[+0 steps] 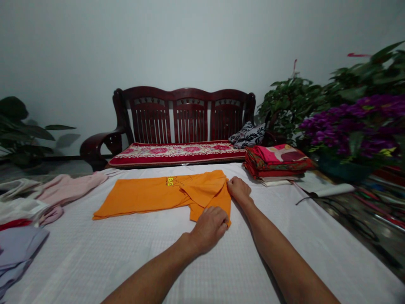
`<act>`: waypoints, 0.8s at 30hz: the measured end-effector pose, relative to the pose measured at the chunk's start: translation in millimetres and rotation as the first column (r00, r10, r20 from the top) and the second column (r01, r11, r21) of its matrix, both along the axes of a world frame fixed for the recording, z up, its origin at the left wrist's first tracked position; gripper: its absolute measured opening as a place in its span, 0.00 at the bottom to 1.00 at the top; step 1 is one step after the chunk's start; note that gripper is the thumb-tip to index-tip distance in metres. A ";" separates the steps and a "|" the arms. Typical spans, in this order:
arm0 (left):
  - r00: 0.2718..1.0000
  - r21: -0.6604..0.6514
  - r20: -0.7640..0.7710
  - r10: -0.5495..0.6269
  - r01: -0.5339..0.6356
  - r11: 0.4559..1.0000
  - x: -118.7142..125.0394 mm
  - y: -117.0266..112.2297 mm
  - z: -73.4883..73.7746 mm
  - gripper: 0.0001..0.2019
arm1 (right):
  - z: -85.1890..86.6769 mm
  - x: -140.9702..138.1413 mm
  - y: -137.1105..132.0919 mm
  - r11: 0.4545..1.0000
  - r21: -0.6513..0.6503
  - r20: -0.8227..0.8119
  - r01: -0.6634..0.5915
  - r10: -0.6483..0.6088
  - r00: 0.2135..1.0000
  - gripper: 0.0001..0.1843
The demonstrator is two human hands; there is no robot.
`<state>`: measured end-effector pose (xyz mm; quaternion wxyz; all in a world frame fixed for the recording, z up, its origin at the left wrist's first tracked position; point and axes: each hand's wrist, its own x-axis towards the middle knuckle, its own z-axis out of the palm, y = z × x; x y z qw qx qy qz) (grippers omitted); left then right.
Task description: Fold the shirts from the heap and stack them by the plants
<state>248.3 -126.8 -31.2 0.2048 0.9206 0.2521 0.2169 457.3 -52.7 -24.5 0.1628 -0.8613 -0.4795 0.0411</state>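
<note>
At the far left, a leafy plant [19,131] stands against the wall [177,42]. Nearer me on that side lie loose clothes: lavender [22,247] closest, then a strip of red [14,224], some white [22,209], and pink [74,188] reaching furthest toward the middle. They share the white sheet [126,261] with the orange shirt [145,196], but sit apart from its left end. Behind, a dark wooden bench [190,116] spans the middle, its seat under a red, flowered cover [174,154].

The shirt lies flat across the sheet in a long folded strip, plain end to the left, yellow letters [170,181] near its middle, sleeve end to the right, where I have hold of it. My left hand [210,228] is closed on the near edge and hides part of the sleeve. My right hand [238,190] is clenched on the cloth at the far right edge; the exact pinch of my fingers is hidden.

Beyond my right hand, a patterned pillow [248,135] leans at the bench's end. Just right of that hand, a stack of folded red cloths [275,162] takes up the sheet's far corner. Further right come a white roll [335,190], a dark cable [332,206], and purple flowers [351,122] before tall greenery [291,99].
</note>
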 end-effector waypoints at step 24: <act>0.994 -0.088 -0.095 -0.054 0.046 0.995 -78.2 -16.0 6.1 0.21 | -8.6 10.3 1.5 0.998 0.044 0.109 -0.035 0.030 0.994 0.21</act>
